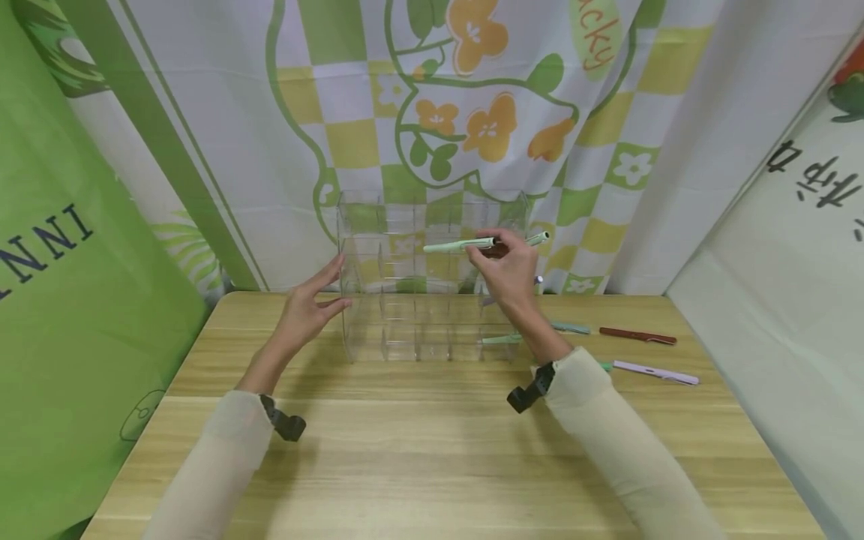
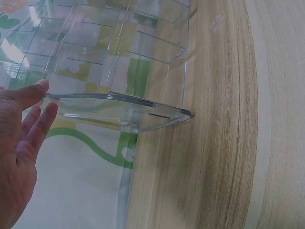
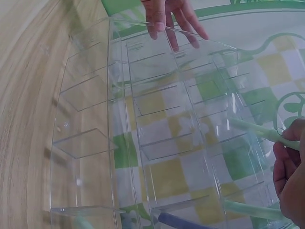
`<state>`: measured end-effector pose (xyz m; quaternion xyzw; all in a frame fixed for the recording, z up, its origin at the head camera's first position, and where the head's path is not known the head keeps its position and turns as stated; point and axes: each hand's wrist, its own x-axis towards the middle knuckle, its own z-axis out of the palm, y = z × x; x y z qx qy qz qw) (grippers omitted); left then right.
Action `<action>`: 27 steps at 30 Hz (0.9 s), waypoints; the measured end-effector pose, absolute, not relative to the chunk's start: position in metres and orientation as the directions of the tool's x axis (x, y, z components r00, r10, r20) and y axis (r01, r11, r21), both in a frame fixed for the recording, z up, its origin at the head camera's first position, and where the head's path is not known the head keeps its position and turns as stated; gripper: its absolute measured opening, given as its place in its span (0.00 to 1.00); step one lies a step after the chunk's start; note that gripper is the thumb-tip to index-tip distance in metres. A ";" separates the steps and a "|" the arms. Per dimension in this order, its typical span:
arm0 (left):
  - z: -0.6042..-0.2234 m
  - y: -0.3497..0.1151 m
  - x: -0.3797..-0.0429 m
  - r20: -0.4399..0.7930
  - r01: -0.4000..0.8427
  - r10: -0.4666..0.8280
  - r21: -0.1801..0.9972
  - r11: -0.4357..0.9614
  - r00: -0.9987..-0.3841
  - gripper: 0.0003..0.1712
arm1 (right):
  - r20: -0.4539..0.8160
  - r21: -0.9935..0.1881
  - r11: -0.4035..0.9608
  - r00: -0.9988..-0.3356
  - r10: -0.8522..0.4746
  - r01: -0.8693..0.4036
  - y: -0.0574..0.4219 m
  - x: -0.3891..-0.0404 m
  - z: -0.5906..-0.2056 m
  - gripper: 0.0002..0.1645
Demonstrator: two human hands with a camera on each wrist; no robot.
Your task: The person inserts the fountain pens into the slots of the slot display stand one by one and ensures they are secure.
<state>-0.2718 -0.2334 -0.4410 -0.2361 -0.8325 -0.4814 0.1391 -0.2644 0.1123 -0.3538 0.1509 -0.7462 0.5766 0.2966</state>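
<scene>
Right hand [image 1: 508, 271] pinches green pen [image 1: 466, 244] above clear organizer [image 1: 405, 330].

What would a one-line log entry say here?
left hand: steadies clear plastic compartment organizer | right hand: holds pale green pen above it | wooden table

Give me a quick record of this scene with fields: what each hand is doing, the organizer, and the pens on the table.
left hand: open, fingertips touching the clear organizer's left side
right hand: pinching a mint green pen level at the organizer's top
clear organizer: gridded compartments, upright on the wooden table
loose pens: dark red pen, lilac pen, to the right of the organizer
</scene>
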 end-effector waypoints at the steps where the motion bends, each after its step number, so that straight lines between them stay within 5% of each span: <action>1: -0.441 -0.233 -0.272 0.456 0.524 0.259 0.738 0.424 -0.852 0.47 | 0.614 -0.773 0.290 -0.781 0.118 -0.564 0.113 -0.269 -0.358 0.11; 27: -0.442 -0.233 -0.272 0.460 0.529 0.261 0.738 0.419 -0.848 0.47 | 0.565 -0.746 0.462 -0.823 0.057 -0.480 0.107 -0.292 -0.368 0.17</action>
